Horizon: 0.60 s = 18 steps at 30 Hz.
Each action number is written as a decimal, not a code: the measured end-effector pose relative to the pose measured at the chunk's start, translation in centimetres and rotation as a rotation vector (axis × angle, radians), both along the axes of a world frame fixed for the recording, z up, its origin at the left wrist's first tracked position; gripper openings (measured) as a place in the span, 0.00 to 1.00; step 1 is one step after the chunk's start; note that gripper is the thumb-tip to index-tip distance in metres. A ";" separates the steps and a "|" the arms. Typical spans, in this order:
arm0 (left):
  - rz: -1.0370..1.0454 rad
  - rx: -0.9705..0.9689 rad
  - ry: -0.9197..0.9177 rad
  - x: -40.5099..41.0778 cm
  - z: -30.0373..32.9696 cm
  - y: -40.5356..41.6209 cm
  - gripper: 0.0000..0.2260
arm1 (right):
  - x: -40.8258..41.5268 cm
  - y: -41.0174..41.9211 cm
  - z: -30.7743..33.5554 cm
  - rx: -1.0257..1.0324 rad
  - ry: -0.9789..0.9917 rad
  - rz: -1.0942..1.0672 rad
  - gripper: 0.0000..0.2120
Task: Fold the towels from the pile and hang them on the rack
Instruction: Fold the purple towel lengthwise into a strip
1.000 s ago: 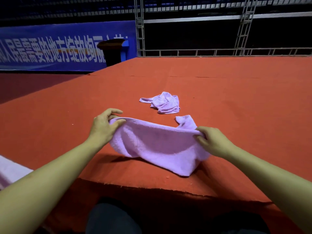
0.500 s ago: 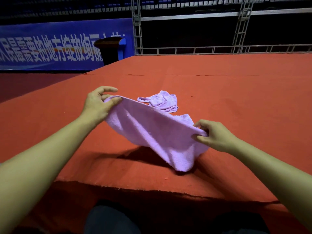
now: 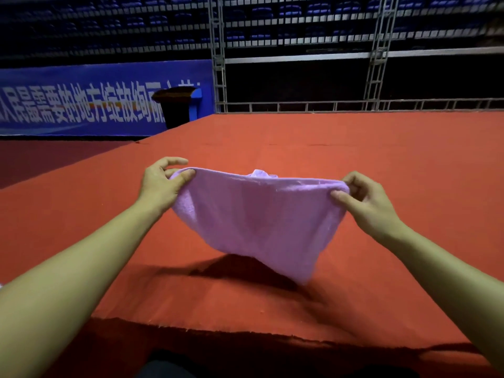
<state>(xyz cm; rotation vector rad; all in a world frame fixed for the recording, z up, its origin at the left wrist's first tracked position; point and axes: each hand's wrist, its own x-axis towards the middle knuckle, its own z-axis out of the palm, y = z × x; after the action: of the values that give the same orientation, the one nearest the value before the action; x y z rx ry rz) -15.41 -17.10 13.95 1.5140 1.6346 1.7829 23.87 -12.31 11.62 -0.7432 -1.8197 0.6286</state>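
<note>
Folding barely begun. Left hand [image 3: 161, 186] pinching the towel [image 3: 259, 219] at its left top corner, fingers [image 3: 185, 174] curled on the edge. Towel hanging spread above the table [image 3: 409, 159], tip near it. Right hand [image 3: 365, 203] pinching the right corner. Second towel [image 3: 260, 173] peeking behind, unfolded. No rack in sight; hanging still left.

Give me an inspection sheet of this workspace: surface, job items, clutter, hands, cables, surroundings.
Surface: red carpeted platform, front edge frayed.
Job's things: lilac towel held up off the platform, sagging between both hands; second lilac towel mostly hidden behind it; rack not seen.
Clutter: nothing seen.
Hands: left hand and right hand each pinch a top corner.
Cables: nothing seen.
Surroundings: blue banner, dark bin, metal truss, railing, stadium seats.
</note>
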 end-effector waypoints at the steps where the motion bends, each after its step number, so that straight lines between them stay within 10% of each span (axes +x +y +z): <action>1: -0.006 0.029 -0.005 0.2 1.3 0.0 0.10 | -0.2 -0.3 1.9 0.061 0.047 -0.035 0.07; 11: -0.242 0.047 -0.029 -0.3 15.8 1.4 0.11 | 0.8 1.5 20.7 0.245 -0.002 -0.181 0.05; 18: -0.114 -0.232 0.227 -2.8 7.3 10.3 0.12 | -0.2 13.0 9.7 -0.198 -0.565 -0.139 0.08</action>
<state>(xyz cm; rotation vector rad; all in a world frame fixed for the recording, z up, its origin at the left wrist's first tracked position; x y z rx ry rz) -18.21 -6.83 21.20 1.7099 1.7490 1.3508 23.64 0.68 21.36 -1.2661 -2.2066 0.5453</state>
